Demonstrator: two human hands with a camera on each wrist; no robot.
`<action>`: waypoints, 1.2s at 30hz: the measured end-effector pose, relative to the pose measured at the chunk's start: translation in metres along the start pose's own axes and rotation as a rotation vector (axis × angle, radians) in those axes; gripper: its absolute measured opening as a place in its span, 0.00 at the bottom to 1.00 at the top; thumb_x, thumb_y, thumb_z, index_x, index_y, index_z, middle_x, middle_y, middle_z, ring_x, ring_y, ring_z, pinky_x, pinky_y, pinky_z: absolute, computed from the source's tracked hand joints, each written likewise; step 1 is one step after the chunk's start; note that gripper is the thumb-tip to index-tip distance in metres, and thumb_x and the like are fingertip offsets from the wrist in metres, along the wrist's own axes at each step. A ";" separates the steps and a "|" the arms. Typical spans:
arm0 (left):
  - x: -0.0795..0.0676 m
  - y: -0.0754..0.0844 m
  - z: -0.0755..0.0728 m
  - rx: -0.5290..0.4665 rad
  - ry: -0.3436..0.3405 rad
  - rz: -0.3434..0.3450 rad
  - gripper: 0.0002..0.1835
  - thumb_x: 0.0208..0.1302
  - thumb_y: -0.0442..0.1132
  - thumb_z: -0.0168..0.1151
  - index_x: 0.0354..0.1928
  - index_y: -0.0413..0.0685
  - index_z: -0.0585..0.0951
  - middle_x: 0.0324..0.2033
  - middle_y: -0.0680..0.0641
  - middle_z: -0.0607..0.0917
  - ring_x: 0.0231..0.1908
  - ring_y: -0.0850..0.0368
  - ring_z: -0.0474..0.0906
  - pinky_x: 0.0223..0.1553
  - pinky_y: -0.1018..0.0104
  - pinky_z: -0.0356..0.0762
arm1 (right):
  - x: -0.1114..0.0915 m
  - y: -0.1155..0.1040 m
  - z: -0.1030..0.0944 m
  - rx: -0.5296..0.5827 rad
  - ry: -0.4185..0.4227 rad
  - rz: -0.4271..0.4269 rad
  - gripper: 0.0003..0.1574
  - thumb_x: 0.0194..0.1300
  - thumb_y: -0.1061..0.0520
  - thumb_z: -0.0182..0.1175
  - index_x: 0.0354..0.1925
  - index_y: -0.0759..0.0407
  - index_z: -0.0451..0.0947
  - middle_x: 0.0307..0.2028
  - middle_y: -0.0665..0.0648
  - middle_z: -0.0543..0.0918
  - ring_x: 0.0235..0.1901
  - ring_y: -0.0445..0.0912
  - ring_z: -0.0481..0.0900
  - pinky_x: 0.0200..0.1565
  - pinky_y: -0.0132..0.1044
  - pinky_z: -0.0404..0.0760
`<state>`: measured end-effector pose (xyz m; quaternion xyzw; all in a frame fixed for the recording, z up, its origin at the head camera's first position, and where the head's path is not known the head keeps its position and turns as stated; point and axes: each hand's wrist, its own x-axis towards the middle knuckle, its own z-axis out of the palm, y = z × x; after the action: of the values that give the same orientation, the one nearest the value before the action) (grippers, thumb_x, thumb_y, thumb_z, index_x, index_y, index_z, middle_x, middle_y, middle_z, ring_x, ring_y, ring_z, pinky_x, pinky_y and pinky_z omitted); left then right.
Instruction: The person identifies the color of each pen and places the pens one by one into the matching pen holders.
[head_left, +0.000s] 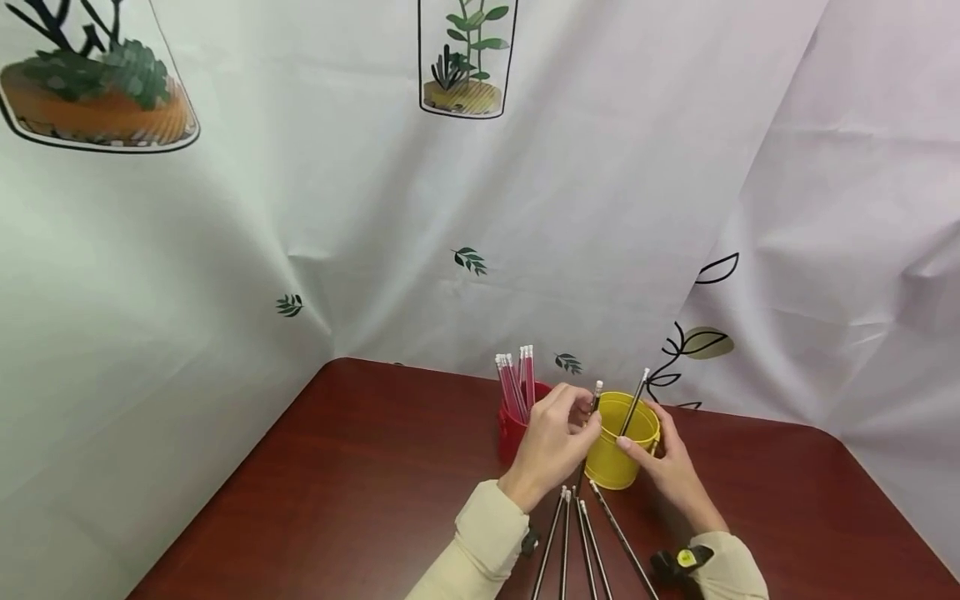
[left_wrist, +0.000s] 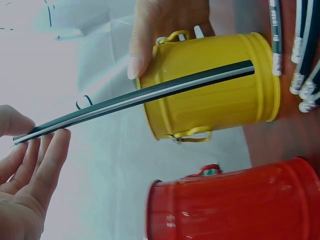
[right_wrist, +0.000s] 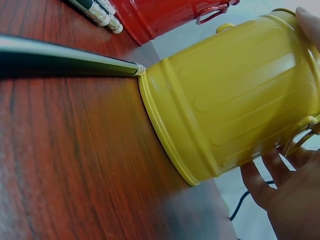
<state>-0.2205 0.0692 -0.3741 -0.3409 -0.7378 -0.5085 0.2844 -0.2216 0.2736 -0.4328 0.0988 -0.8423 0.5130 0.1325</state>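
My left hand (head_left: pixel 551 440) pinches a black striped pencil (left_wrist: pixel 150 93) near its white eraser end. The pencil slants down in front of the yellow bucket (head_left: pixel 611 467), outside its wall in the left wrist view. With thumb at the rim and fingers round the side, my right hand (head_left: pixel 672 468) holds that bucket, which stands upright on the table. One dark pencil (head_left: pixel 637 400) leans inside it, its eraser end up. On the table before the bucket lie several dark pencils (head_left: pixel 566 533), eraser ends toward it.
Left of the yellow bucket, partly behind my left hand, stands a red bucket (left_wrist: pixel 235 205) with several pink pencils (head_left: pixel 513 387) upright in it. The brown table (head_left: pixel 337 475) meets a pale printed cloth (head_left: pixel 375 250) at its back and left edges.
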 end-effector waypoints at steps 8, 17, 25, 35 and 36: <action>0.027 0.010 -0.001 0.058 -0.016 0.057 0.05 0.58 0.32 0.60 0.37 0.41 0.77 0.31 0.49 0.78 0.30 0.67 0.77 0.30 0.85 0.74 | 0.003 0.033 0.001 0.019 -0.002 0.009 0.44 0.61 0.54 0.59 0.68 0.47 0.48 0.53 0.57 0.70 0.43 0.40 0.74 0.43 0.29 0.76; 0.065 0.015 -0.010 0.076 -0.026 0.156 0.06 0.57 0.31 0.58 0.37 0.38 0.77 0.31 0.47 0.78 0.31 0.61 0.77 0.33 0.84 0.72 | 0.011 0.028 0.000 0.050 -0.023 -0.004 0.44 0.62 0.54 0.59 0.68 0.48 0.47 0.53 0.58 0.70 0.45 0.41 0.74 0.44 0.30 0.76; 0.084 0.018 -0.011 0.055 -0.005 0.209 0.06 0.58 0.31 0.58 0.38 0.37 0.77 0.31 0.46 0.78 0.32 0.59 0.78 0.31 0.83 0.74 | 0.012 0.025 0.000 0.050 -0.020 -0.006 0.44 0.61 0.55 0.59 0.68 0.50 0.47 0.54 0.58 0.70 0.45 0.40 0.74 0.44 0.30 0.75; 0.079 0.007 0.002 0.049 0.015 0.218 0.06 0.60 0.31 0.57 0.39 0.37 0.76 0.33 0.46 0.77 0.34 0.60 0.77 0.33 0.83 0.75 | 0.011 0.028 -0.001 0.042 -0.028 -0.014 0.43 0.62 0.55 0.58 0.69 0.51 0.47 0.54 0.61 0.70 0.46 0.41 0.74 0.44 0.29 0.75; 0.077 0.005 0.003 0.046 0.025 0.220 0.06 0.60 0.31 0.57 0.39 0.37 0.76 0.33 0.46 0.77 0.34 0.59 0.77 0.33 0.83 0.75 | 0.010 0.028 -0.001 0.038 -0.031 -0.015 0.43 0.62 0.55 0.58 0.69 0.51 0.47 0.54 0.61 0.70 0.46 0.41 0.74 0.44 0.29 0.75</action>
<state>-0.2638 0.0900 -0.3136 -0.4069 -0.7038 -0.4612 0.3555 -0.2395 0.2870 -0.4525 0.1157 -0.8336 0.5263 0.1212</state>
